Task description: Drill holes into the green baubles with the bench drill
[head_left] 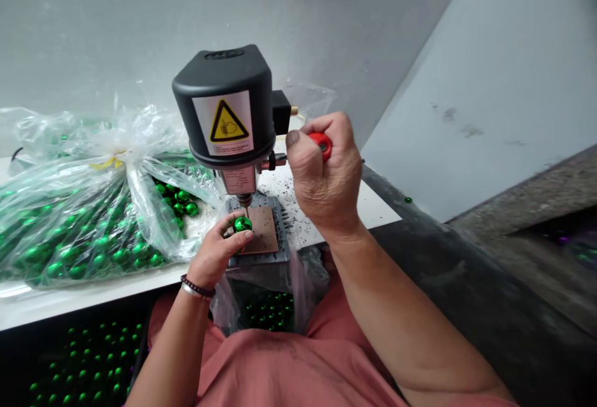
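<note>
Watching remotely, I saw the left hand (214, 254) pinch a shiny green ball (242, 224) beneath a bench drill (224, 108) as the right hand (324, 177) closed tight around a red lever knob (321, 145).

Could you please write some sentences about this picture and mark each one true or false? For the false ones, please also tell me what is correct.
The left hand holds a green ball under the drill. True.

The right hand grips a blue handle. False: the handle is red.

More green balls lie in a clear plastic bag. True.

The bracelet is on the right wrist. False: it is on the left wrist.

The drill stands on the floor. False: it stands on a white table.
</note>
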Demonstrator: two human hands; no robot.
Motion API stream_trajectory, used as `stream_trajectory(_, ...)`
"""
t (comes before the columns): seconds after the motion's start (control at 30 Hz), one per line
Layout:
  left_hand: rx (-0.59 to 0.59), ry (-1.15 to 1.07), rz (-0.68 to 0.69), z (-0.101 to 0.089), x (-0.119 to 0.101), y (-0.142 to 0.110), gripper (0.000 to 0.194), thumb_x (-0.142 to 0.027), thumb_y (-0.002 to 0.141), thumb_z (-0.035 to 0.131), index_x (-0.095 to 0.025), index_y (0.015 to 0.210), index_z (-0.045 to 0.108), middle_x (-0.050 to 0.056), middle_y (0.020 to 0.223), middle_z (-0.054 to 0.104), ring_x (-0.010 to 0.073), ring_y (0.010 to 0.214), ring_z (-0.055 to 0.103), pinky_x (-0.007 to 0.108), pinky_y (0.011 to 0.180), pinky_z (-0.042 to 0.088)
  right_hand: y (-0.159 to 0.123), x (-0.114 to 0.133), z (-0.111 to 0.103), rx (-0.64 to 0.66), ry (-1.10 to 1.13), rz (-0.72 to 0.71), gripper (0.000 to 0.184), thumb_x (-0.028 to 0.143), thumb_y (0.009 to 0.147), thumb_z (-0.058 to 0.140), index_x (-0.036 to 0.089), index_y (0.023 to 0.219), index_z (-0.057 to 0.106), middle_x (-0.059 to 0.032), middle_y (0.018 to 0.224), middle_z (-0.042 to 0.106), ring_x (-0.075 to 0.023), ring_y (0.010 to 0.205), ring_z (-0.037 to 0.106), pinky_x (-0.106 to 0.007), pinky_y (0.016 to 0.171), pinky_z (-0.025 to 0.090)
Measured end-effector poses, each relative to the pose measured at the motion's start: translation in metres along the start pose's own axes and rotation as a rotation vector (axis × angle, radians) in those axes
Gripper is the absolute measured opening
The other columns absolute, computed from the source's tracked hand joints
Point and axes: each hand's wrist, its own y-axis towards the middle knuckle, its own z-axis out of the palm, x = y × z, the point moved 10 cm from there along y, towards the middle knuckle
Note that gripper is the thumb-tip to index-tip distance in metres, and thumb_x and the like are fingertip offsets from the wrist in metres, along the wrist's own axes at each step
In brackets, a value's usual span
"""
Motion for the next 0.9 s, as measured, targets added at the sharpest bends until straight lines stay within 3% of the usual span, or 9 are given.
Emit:
stream_trajectory(0.1, -0.139, 0.477, 0.124, -0.012, -0.013, 0.004, 0.047, -0.033, 0.064, 0.066, -0.019, 0.109, 0.061, 0.007, 0.105, 0.063, 0.0208, 0.094, 0.057, 0.034, 0.085, 0.043, 0.001, 0.000, 0.001, 0.016, -0.001, -0.001, 0.025, 0.044, 0.082, 0.042, 0.021, 0.074, 0.043, 0.0064, 0.061, 0.041, -0.0027, 0.050, 0.038, -0.017, 0.051, 0.038)
stream_trajectory(0.2, -0.110, 0.723, 0.144, -0.012, -0.016, 0.007, 0.042, -0.034, 0.071, 0.057, -0.017, 0.110, 0.060, 0.008, 0.108, 0.064, 0.0229, 0.100, 0.057, 0.037, 0.090, 0.041, 0.009, 0.000, 0.004, 0.034, -0.005, 0.026, 0.025, 0.043, 0.082, 0.042, 0.020, 0.073, 0.041, 0.0063, 0.060, 0.038, -0.0033, 0.051, 0.036, -0.018, 0.053, 0.037)
stream_trajectory(0.33, -0.003, 0.804, 0.115, -0.008, -0.013, 0.009, 0.040, -0.035, 0.077, 0.048, -0.017, 0.111, 0.058, 0.008, 0.105, 0.066, 0.0227, 0.098, 0.059, 0.036, 0.087, 0.044, 0.030, -0.006, 0.012, 0.079, -0.019, 0.098, 0.028, 0.041, 0.081, 0.047, 0.020, 0.066, 0.036, 0.0059, 0.056, 0.033, -0.0052, 0.053, 0.031, -0.020, 0.053, 0.032)
stream_trajectory(0.53, 0.006, 0.896, 0.102, -0.004, -0.014, 0.015, 0.044, -0.034, 0.079, 0.045, -0.017, 0.118, 0.055, 0.008, 0.118, 0.061, 0.0232, 0.109, 0.056, 0.035, 0.093, 0.041, 0.059, -0.025, 0.033, 0.193, -0.134, 0.218, 0.037, 0.036, 0.082, 0.049, 0.020, 0.058, 0.027, 0.0046, 0.055, 0.033, -0.0074, 0.054, 0.026, -0.023, 0.056, 0.031)
stream_trajectory(0.8, 0.088, 1.003, 0.222, 0.014, -0.021, 0.022, 0.040, -0.029, 0.080, 0.046, -0.017, 0.116, 0.057, 0.008, 0.122, 0.059, 0.0219, 0.115, 0.052, 0.030, 0.097, 0.038, 0.063, -0.033, 0.042, 0.237, -0.150, 0.255, 0.038, 0.037, 0.084, 0.047, 0.019, 0.058, 0.026, 0.0044, 0.057, 0.031, -0.0062, 0.055, 0.023, -0.021, 0.056, 0.027)
stream_trajectory(0.9, 0.124, 1.001, 0.208, 0.016, -0.020, 0.022, 0.037, -0.029, 0.081, 0.045, -0.019, 0.114, 0.058, 0.007, 0.119, 0.061, 0.0218, 0.112, 0.054, 0.031, 0.094, 0.041, 0.063, -0.033, 0.040, 0.227, -0.110, 0.257, 0.039, 0.037, 0.083, 0.048, 0.019, 0.057, 0.026, 0.0044, 0.057, 0.031, -0.0062, 0.055, 0.022, -0.021, 0.054, 0.026)
